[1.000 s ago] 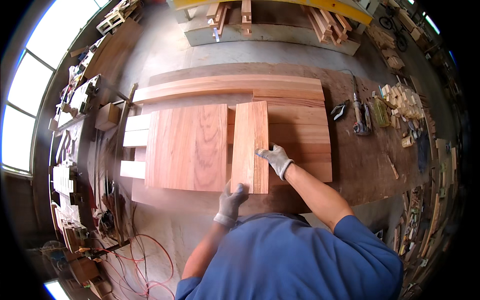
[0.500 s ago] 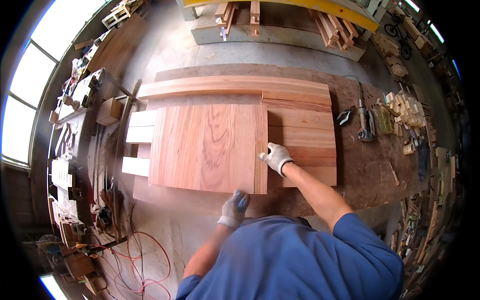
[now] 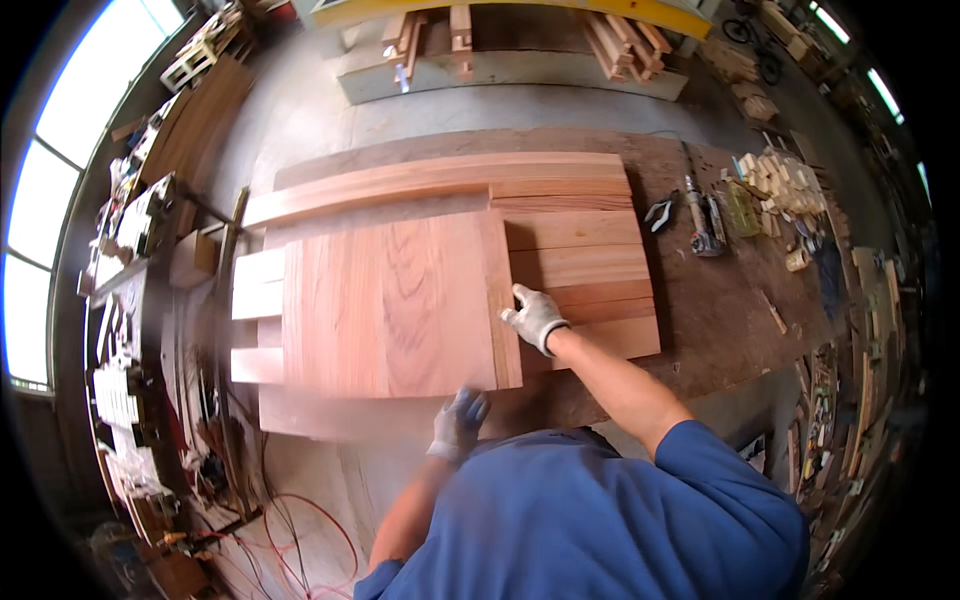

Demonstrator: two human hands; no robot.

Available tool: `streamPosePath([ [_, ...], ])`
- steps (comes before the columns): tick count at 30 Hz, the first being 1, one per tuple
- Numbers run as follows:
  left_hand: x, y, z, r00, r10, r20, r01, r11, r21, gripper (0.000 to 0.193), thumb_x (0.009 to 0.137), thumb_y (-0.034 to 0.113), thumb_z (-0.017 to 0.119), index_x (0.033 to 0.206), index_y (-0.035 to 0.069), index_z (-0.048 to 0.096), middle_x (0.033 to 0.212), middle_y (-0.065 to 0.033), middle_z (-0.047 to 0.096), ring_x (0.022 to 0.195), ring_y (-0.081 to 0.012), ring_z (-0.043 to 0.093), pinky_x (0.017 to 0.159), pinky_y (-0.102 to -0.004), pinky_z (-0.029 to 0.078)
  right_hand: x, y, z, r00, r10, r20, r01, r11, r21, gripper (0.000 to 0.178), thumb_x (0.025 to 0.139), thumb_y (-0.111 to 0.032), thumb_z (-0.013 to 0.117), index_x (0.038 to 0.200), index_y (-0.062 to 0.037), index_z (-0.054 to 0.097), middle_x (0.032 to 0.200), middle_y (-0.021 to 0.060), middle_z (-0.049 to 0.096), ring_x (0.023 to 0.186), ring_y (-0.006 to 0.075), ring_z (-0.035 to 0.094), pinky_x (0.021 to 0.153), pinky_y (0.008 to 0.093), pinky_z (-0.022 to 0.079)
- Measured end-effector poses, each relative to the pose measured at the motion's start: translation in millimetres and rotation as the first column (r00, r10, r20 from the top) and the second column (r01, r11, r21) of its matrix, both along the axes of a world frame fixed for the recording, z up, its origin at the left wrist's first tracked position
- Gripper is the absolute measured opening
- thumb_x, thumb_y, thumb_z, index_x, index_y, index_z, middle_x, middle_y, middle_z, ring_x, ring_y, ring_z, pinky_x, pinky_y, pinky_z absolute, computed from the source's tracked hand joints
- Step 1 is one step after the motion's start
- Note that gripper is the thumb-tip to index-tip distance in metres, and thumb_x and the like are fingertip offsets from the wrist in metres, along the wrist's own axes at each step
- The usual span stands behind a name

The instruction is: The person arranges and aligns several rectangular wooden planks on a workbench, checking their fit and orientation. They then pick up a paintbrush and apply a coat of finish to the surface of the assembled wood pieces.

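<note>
Now that the gap has closed, the narrow board (image 3: pixel 503 350) lies flush along the wide wooden panel (image 3: pixel 380 310), where a second ago a strip of space parted them; the pieces on top now read as one broad surface, so this joint looks, to me, roughly lined up. The worker's gloved right hand (image 3: pixel 538 320) is at the narrow board's outer edge, thumb and forefinger spread apart, one fingertip over the top face; I cannot tell whether it is pinching or just pushing. The panel stretches away to the left of those fingers, and more reddish planks (image 3: pixel 585 270) lie lower down, just to their right. The gloved left hand (image 3: pixel 459 425) is at the panel's near edge, fingers loosely bent and close together, gripping nothing I can make out; whether they touch the wood is unclear. Beyond the right fingers, well apart on the brown tabletop (image 3: pixel 720 300), rest pliers (image 3: pixel 660 212) and a power tool (image 3: pixel 705 225).
</note>
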State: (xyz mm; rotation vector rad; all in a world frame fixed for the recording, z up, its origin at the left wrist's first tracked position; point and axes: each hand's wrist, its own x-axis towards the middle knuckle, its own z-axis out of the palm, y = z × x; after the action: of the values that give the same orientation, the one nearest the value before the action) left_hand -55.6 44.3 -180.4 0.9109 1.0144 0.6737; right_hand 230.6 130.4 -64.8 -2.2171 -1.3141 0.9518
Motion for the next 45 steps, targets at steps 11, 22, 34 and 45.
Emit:
streamPosePath([
  [11, -44.4, 24.9, 84.4, 0.949, -0.28, -0.142, 0.237, 0.936, -0.26, 0.03, 0.106, 0.022, 0.07, 0.124, -0.001, 0.071, 0.107, -0.0083, 0.076, 0.091, -0.0202, 0.073, 0.078, -0.0325, 0.059, -0.6, -92.7, -3.8, 0.976, 0.051, 0.213, -0.086, 0.983, 0.161, 0.054, 0.095, -0.04, 0.067, 0.136, -0.0044, 0.061, 0.128, 0.0238, 0.065, 0.117, 0.0425, 0.064, 0.102, 0.052, 0.052],
  [22, -45.3, 145.3, 167.2, 0.736, 0.294, -0.61, 0.343, 0.614, 0.71, 0.04, 0.092, 0.024, 0.083, 0.121, -0.001, 0.074, 0.122, -0.0248, 0.074, 0.112, -0.0404, 0.072, 0.099, -0.0465, 0.057, 95.6, -216.1, -8.3, 0.817, -0.172, 0.55, 0.301, 0.941, -0.154, 0.095, 0.078, -0.046, 0.085, 0.153, -0.0019, 0.047, 0.157, 0.0229, 0.045, 0.143, 0.0441, 0.041, 0.121, 0.0528, 0.036],
  [34, -21.9, 212.7, 93.6, 0.435, 0.355, -0.827, 0.594, 0.577, 0.56, 0.081, 0.094, 0.054, 0.073, 0.155, 0.004, 0.051, 0.167, -0.0307, 0.035, 0.159, -0.0478, 0.025, 0.13, -0.0601, 0.016, 104.3, -198.9, 40.6, 0.89, -0.055, 0.452, 0.307, 0.806, -0.507, 0.12, 0.073, -0.047, 0.092, 0.166, -0.0023, 0.03, 0.174, 0.0204, 0.024, 0.156, 0.0391, 0.034, 0.127, 0.0483, 0.035],
  [45, -14.0, 203.1, 107.6, 0.42, 0.374, -0.827, 0.594, 0.575, 0.562, 0.08, 0.096, 0.051, 0.067, 0.155, 0.001, 0.049, 0.166, -0.0305, 0.035, 0.158, -0.0483, 0.025, 0.131, -0.0591, 0.014, 130.9, -174.1, 19.4, 0.754, 0.416, 0.508, 0.106, 0.687, -0.719, 0.08, 0.071, -0.058, 0.088, 0.13, -0.0053, 0.073, 0.133, 0.0177, 0.071, 0.126, 0.0313, 0.067, 0.105, 0.0432, 0.055],
])
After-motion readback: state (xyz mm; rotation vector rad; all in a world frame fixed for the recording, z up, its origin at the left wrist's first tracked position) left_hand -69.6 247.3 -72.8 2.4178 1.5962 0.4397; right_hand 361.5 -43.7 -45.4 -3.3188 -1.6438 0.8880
